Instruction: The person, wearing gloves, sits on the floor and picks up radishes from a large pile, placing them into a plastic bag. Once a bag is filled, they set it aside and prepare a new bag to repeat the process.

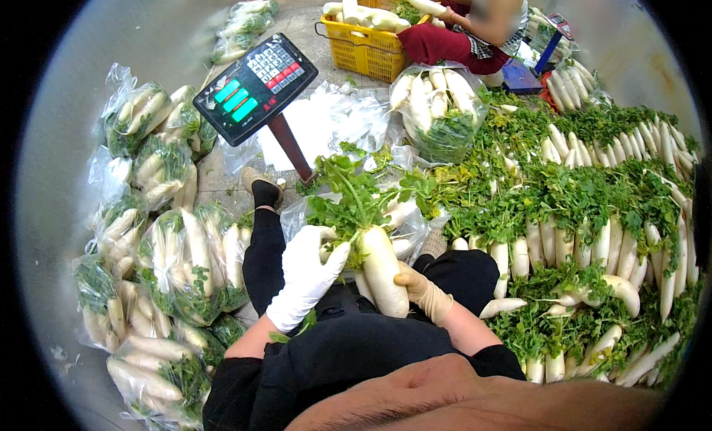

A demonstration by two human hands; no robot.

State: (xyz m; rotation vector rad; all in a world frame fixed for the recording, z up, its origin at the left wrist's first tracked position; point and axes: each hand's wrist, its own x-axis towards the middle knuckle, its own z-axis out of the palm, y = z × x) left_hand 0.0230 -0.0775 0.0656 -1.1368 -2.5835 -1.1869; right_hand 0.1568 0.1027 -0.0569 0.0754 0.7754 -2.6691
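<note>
My right hand (423,289), in a cream glove, grips a thick white daikon radish (384,269) low on its side. The radish is tilted over my lap, its leafy green top (350,192) pointing away from me. At the base of the leaves is my left hand (308,272), in a white glove. Its thumb is spread from the curled fingers beside the stems; whether it pinches any leaf is unclear. Beyond the radish, between my feet, a clear plastic bag (297,213) holds more radishes, partly hidden by leaves.
A digital scale display (256,89) stands on a post ahead. Bagged radishes (189,264) are piled left; rows of leafy radishes (601,247) lie right. A yellow crate (364,50) stands beyond, beside a seated person (473,27) holding a radish. Plastic bags (328,119) cover the floor ahead.
</note>
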